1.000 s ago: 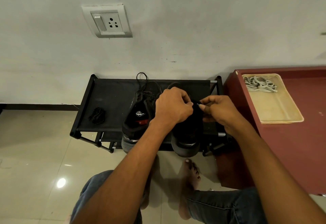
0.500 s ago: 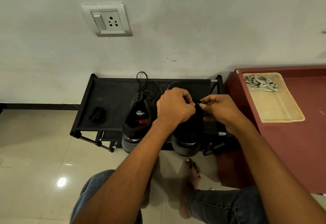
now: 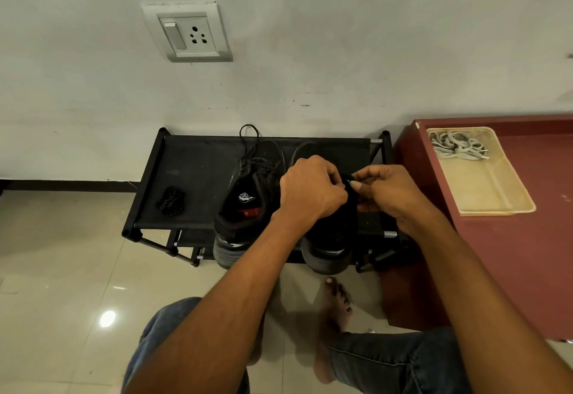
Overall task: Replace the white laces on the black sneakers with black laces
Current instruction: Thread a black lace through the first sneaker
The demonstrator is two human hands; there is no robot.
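Fingers of both our left hand (image 3: 311, 190) and right hand (image 3: 386, 190) curl in, pinching something black between them over the right sneaker (image 3: 328, 238), likely a lace end. Left sneaker (image 3: 245, 204) just left of our knuckles, already black-laced. White laces (image 3: 457, 147) parked in tray (image 3: 490, 198), well right.

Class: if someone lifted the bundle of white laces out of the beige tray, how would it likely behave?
The white flat laces lie in loose loops, so they would probably droop limply. They look light. Lying tangled in the shallow beige plastic tray, they may well lift as one clump.
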